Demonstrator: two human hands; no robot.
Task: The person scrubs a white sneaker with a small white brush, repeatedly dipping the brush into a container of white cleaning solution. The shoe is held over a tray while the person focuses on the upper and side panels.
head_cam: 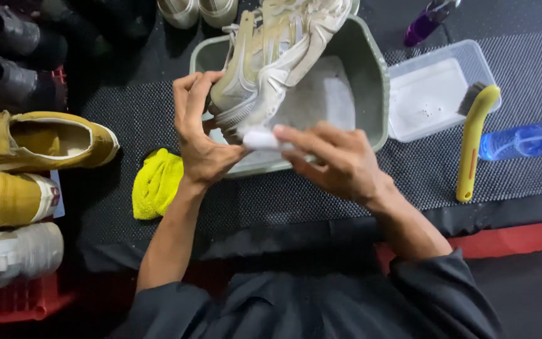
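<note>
A dirty white sneaker is held tilted over a grey-green plastic basin with foamy water inside. My left hand grips the shoe at its heel end. My right hand holds a small white sponge pressed against the shoe's sole edge near the heel. Both forearms reach out from dark sleeves at the bottom of the view.
A yellow cloth lies left of the basin. A clear tub with a yellow-handled brush sits right, beside a blue bottle and a purple bottle. Mustard sneakers, white and black shoes line the left.
</note>
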